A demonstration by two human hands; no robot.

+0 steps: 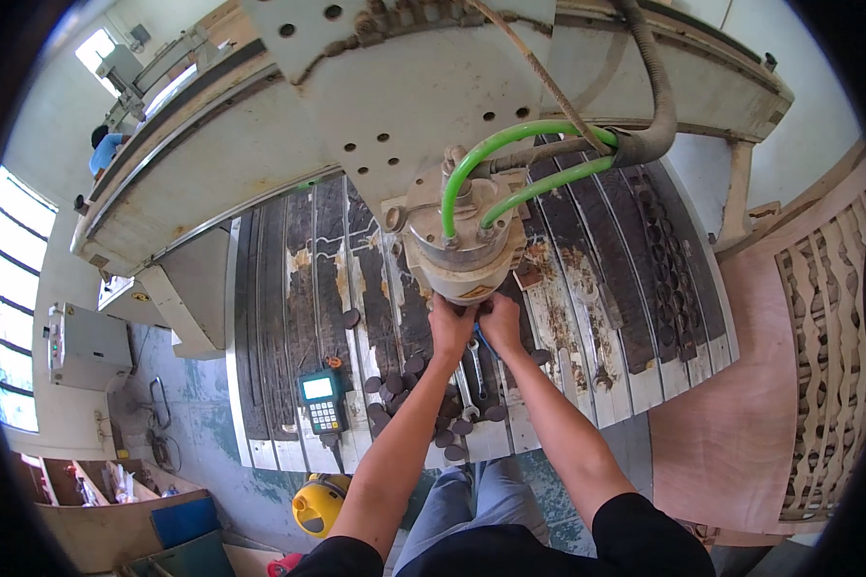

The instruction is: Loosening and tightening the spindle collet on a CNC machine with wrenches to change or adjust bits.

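Observation:
Both hands meet right under the spindle motor [459, 252] of a machine, in the middle of the view. My left hand [449, 327] is closed at the spindle's lower end, its fingertips hidden. Close beside it, my right hand [500, 323] is curled closed too, and what its fingers grip is out of sight. A small blue strip [482, 336] shows by the right hand; I cannot make out what it is. Below the hands, two metal wrenches [468, 385] lie on the slotted machine bed [534, 433], among several dark round discs [394, 385].
A handheld keypad controller [321, 400] rests at the bed's front left. Green hoses [510, 139] loop above the spindle, under the wide gantry beam [212, 144]. A carved wooden panel [827, 356] stands at right. On the floor is a yellow container [318, 504]. Another person [108, 149] is far left.

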